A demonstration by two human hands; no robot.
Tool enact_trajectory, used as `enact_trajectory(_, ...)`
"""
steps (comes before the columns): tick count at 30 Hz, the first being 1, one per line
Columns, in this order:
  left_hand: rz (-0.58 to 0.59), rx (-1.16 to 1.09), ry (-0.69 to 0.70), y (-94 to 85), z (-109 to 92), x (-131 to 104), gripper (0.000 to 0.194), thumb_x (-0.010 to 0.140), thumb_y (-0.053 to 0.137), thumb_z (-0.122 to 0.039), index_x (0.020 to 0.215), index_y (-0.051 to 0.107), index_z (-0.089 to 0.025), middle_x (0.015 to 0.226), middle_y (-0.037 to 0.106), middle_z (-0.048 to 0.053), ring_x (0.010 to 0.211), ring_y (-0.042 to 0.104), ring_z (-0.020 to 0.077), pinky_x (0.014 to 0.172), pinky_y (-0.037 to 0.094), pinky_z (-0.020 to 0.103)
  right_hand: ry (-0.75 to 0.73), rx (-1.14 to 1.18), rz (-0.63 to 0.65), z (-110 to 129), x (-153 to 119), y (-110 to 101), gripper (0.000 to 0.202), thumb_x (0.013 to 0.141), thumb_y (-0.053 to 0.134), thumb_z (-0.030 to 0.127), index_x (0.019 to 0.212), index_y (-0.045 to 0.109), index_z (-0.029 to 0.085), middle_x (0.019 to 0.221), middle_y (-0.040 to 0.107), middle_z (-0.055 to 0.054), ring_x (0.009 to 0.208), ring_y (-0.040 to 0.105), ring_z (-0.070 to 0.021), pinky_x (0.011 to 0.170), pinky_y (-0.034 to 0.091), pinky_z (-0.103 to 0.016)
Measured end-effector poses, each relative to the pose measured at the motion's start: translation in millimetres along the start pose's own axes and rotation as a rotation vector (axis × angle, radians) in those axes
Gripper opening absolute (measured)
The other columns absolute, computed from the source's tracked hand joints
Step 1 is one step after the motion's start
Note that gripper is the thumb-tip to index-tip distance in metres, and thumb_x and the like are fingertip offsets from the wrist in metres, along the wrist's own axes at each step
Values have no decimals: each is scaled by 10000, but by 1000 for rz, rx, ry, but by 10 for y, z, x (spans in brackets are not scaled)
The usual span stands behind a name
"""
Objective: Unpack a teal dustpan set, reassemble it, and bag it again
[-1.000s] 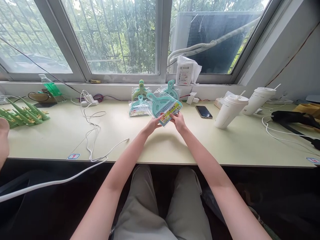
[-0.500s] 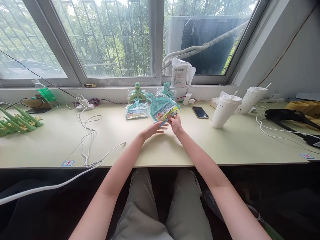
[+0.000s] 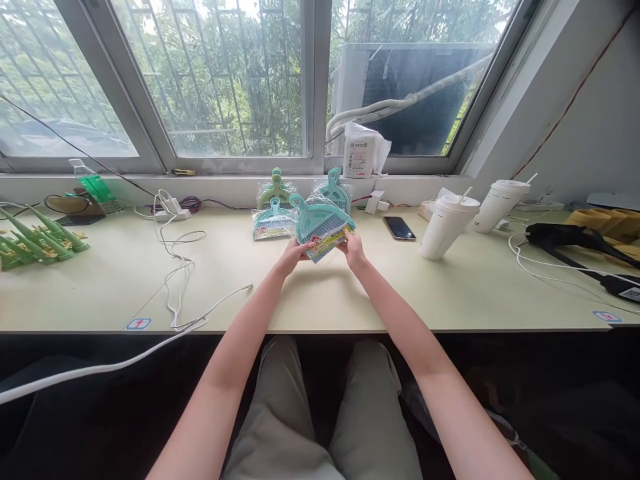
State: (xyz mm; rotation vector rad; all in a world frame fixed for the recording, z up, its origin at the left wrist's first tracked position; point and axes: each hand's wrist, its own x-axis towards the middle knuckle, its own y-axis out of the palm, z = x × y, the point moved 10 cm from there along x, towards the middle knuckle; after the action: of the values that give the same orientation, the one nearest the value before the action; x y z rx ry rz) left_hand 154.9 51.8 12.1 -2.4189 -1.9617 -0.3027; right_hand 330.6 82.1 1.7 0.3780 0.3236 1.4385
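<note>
Both hands are raised a little above the desk (image 3: 350, 300), and between them they hold a packaged teal dustpan set (image 3: 320, 225): the left hand (image 3: 293, 254) pinches the lower left corner of the packet, the right hand (image 3: 354, 248) grips its lower right edge, fingers curled onto the colourful label. The packet tilts up, its handle pointing toward the window. Just behind it three more packaged sets (image 3: 274, 221) lie or lean near the sill, the nearest close beside the held one. To the right a phone (image 3: 399, 228) lies flat, then two white lidded cups (image 3: 443, 227) with straws stand near each other. To the left, a loose white cable (image 3: 180, 267) loops across the desk and drops over the front edge. Between the hands and that front edge the desktop is bare, and so is a broad stretch between cable and hands.
</note>
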Motion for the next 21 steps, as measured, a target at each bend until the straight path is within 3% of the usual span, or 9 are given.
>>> enact_trajectory(3, 33, 11, -18, 54, 7, -11, 678, 652, 781, -390, 1241, 514, -188, 1191, 668, 122, 913, 682, 233, 764, 570, 382, 6, 18, -36, 32, 68, -140, 9, 898, 565, 217, 907, 564, 217, 847, 679, 9, 684, 658, -91, 732, 607, -242)
enact_trajectory(10, 72, 37, -31, 111, 13, -35, 717, 670, 759, -372, 1305, 455, -236, 1247, 638, 103, 979, 666, 258, 795, 564, 407, -1, 27, -72, -22, 104, -235, 174, 825, 687, 344, 914, 586, 234, 821, 689, 13, 723, 679, -126, 703, 623, -264)
enact_trajectory(15, 16, -21, 5, 34, -44, -17, 695, 652, 766, -369, 1274, 493, -223, 1227, 649, 100, 1020, 657, 276, 831, 551, 442, -31, 83, 146, 63, 72, -25, 223, 795, 702, 366, 965, 592, 271, 922, 713, 24, 853, 700, -147, 803, 621, -295)
enact_trajectory(18, 13, -40, 41, 14, -109, -25, 662, 666, 760, -376, 1260, 512, -221, 1230, 648, 103, 1034, 653, 274, 838, 546, 439, -63, 81, 333, 99, -23, 166, 400, 704, 775, 282, 1048, 572, 297, 1020, 717, 31, 938, 699, -161, 905, 597, -336)
enact_trajectory(21, 8, -8, 28, 10, -129, -51, 662, 687, 750, -395, 1278, 505, -224, 1254, 637, 109, 994, 668, 256, 837, 543, 434, -89, 45, 366, 64, -65, 223, 573, 612, 831, 224, 1100, 544, 310, 1022, 720, 27, 1001, 689, -188, 956, 577, -386)
